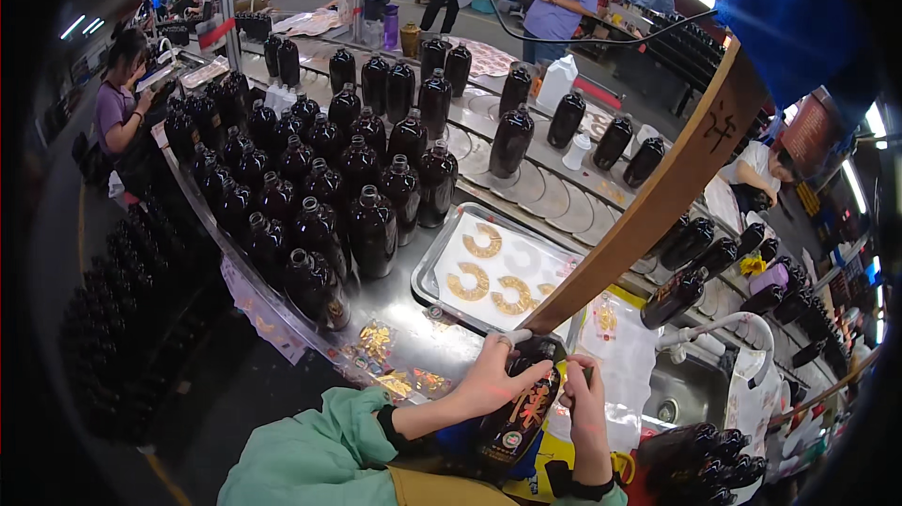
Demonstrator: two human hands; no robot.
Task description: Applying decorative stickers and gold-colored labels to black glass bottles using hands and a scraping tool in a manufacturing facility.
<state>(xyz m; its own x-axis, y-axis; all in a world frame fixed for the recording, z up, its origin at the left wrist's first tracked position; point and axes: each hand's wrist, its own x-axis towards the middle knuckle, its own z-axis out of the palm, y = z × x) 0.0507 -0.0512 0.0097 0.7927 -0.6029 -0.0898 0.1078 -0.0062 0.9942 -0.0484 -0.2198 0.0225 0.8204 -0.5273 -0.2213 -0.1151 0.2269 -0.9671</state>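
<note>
One dark bottle is leaning at a tilt nearer me than the tray, its neck pointing away and its gold-lettered side facing up; what is supporting its base, I cannot tell. I am gripping its upper part with the left hand, thumb lying across the front. The right hand is hovering close on the other side, fingers curled and tips drawn narrow; whether they are pinching something small or touching the bottle, I cannot tell.

Layout: the tray is sitting on the metal surface beyond the left hand, gold curved pieces lying on its white lining. Crowded standing bottles are filling the left side. A wooden strip is slanting down toward the left hand.

Handling, my judgement: the left hand should be bearing firmly enough to stop any rolling, since the shiny wall is probably offering little grip. The right fingertips should be working lightly, sparing the lettering, with the neck clearing the wood.
</note>
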